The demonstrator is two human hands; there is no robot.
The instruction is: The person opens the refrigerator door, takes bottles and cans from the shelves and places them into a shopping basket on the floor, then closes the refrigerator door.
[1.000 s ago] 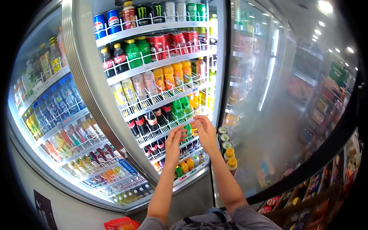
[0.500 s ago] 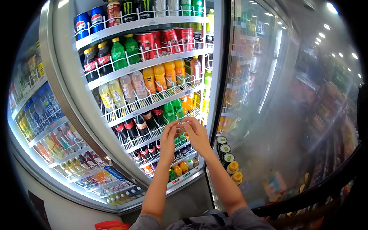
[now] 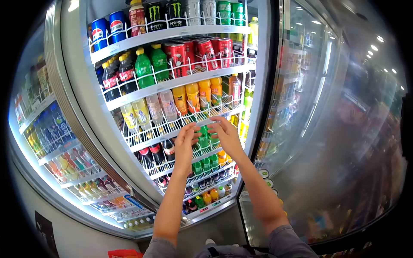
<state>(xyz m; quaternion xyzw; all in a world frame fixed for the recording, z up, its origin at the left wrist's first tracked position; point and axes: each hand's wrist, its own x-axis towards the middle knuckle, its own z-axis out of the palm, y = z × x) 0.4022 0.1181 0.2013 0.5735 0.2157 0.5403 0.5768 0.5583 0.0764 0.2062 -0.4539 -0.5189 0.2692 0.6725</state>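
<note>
Hands, left hand (image 3: 185,139) and right hand (image 3: 228,137), are held raised before an opened drinks cooler. Both are kept loosely spread, slightly apart, with fingers bent and palms turned toward each other. Green bottles (image 3: 204,139) are glimpsed behind the gap between them; whether any bottle is touched cannot be told. More green bottles, glossy and rounded, are lined up just below.

Dark bottles (image 3: 157,152), banded with red labels, are stood left of the left hand. A white shelf rail (image 3: 165,136), smooth and flat-faced, is partly covered by the fingertips as viewed; contact is unclear. Above it, orange bottles (image 3: 192,98) with rounded shoulders and clear bottles (image 3: 168,105) are ranked behind thin bent wire.

Higher up, red cans (image 3: 208,56), shiny and cylindrical, are clustered; black cans (image 3: 175,16) are set on the top shelf.

Outward, the right side is flanked by a glass door (image 3: 340,163), hazily fogged. At left, a ribbed metal strip (image 3: 71,101) is seen beside a second lit cooler.
</note>
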